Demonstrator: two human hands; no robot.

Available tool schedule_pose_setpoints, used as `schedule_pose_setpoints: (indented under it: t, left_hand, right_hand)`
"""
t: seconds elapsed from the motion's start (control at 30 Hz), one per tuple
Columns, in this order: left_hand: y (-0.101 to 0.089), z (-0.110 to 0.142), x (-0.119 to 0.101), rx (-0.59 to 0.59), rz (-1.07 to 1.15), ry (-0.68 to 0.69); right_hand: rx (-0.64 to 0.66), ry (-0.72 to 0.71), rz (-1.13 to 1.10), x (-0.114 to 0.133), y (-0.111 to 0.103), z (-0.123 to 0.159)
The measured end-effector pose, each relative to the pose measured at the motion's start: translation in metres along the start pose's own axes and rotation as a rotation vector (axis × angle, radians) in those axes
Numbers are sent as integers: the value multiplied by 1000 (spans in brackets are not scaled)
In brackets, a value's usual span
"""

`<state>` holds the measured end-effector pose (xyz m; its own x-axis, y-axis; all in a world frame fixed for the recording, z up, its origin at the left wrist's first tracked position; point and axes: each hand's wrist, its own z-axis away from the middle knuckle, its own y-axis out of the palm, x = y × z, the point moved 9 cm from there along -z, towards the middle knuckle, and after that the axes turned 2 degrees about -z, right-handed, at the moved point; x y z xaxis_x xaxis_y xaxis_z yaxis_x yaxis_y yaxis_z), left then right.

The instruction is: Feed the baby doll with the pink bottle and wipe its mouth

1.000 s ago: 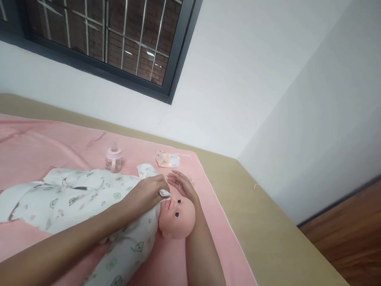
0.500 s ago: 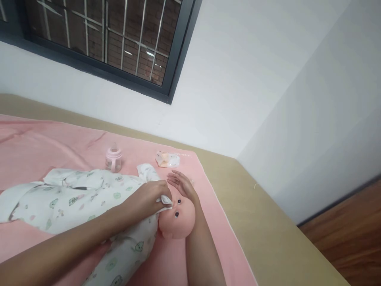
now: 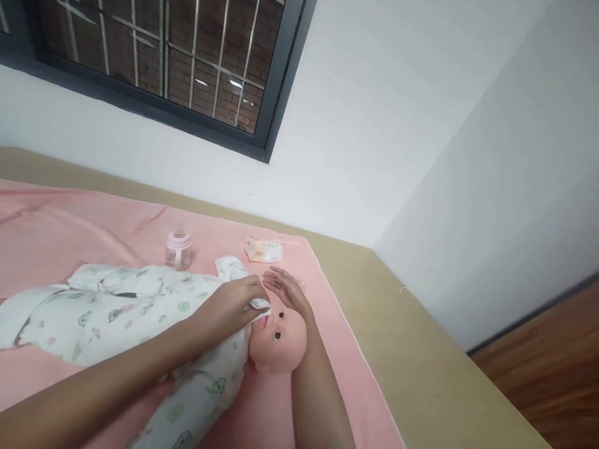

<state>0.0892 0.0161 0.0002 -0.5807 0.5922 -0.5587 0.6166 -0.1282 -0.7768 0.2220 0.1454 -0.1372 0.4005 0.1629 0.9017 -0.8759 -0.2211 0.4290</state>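
One white cloth (image 3: 260,304), likely soft, featherlight, best held by a fold; pinched in my left hand (image 3: 228,307). My right hand (image 3: 287,290), open beside the doll (image 3: 285,349).

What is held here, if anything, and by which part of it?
A small white cloth, pinched by its bunched part in the left hand, with a free edge at the doll's mouth. The right hand is open, holding nothing.

Soft, even indoor light; small glare spots on the dark window (image 3: 210,68); finer detail seems slightly smeared.
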Motion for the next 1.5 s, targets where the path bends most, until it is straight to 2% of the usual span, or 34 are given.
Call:
schedule_pose_setpoints:
  t: [0.1,0.23,0.47,0.6,0.97,1.23,1.5]
  left_hand:
    - [-9,1,0,7,20,-16]
    - [-14,4,-4,81,9,-30]
    - [2,7,-11,200,-118,-10]
    - [5,5,-7,193,-145,-12]
    - [-3,4,2,146,-167,-22]
    - [3,0,10,114,-154,-43]
    - [2,1,3,85,-141,-23]
  right_hand:
    - [-6,0,0,0,0,0]
    - [-13,-6,-6,0,1,2]
    - [-21,-17,6,5,6,6]
    - [-24,-16,6,6,7,6]
    - [-12,-15,-4,4,5,5]
    - [-19,-16,6,4,5,5]
    - [-7,-16,5,1,1,2]
